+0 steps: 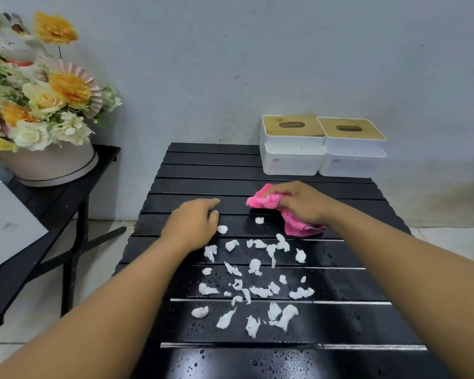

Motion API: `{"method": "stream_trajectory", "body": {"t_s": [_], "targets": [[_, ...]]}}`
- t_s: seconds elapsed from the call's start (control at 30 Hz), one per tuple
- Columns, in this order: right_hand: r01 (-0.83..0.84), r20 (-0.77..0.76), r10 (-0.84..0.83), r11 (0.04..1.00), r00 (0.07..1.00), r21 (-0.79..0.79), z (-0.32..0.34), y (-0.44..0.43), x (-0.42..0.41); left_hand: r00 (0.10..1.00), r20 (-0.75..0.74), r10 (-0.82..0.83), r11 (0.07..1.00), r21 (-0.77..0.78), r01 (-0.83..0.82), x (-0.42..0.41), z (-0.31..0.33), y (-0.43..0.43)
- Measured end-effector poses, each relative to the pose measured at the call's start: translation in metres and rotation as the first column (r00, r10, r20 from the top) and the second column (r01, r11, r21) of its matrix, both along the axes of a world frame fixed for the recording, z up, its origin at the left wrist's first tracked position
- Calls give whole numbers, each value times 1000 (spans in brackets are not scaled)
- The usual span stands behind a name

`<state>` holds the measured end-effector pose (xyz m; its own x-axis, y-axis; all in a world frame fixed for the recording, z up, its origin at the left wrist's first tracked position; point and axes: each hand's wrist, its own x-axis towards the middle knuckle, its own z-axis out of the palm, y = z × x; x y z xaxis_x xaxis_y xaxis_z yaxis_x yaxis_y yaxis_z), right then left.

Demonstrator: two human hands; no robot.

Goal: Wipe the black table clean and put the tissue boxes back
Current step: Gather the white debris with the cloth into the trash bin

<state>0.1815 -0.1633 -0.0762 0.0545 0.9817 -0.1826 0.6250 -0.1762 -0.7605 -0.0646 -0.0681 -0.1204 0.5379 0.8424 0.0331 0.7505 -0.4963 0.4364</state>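
Note:
A black slatted table is wet with droplets and strewn with several white tissue scraps across its middle. My right hand grips a pink cloth pressed on the table, just beyond the scraps. My left hand hovers low over the table's left part with fingers loosely curled, holding nothing, its fingertips close to one scrap. Two white tissue boxes with wooden lids stand side by side at the far right corner, the left box touching the right box.
A second black table stands to the left, carrying a pale pot of yellow and white flowers and a white box at its near edge. A grey wall runs right behind both tables. Pale floor shows between them.

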Motion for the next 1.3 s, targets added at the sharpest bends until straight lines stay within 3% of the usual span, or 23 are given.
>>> {"method": "stream_trajectory", "body": {"t_s": [0.27,0.47,0.7,0.9,1.07,1.3], "targets": [[36,98,-36,999,994,2,-7,-47,-14,996,-82,-43,998,-48,39,4,0,-41],[-8,338,-19,997,941,80,-15,-59,-28,1000,-18,15,996,-87,-16,4,5,-42],[301,166,-333,934,928,192,0,-52,-13,997,20,70,989,-129,-67,8,9,-43],[225,311,-230,973,922,55,-5,-63,4,996,28,82,991,-104,-79,12,7,-44],[163,459,-193,981,867,103,-27,-73,-10,997,26,76,992,-106,-72,10,5,-45],[230,294,-264,962,919,145,-21,-77,-8,999,-27,46,990,-136,-49,14,9,-47]]}}
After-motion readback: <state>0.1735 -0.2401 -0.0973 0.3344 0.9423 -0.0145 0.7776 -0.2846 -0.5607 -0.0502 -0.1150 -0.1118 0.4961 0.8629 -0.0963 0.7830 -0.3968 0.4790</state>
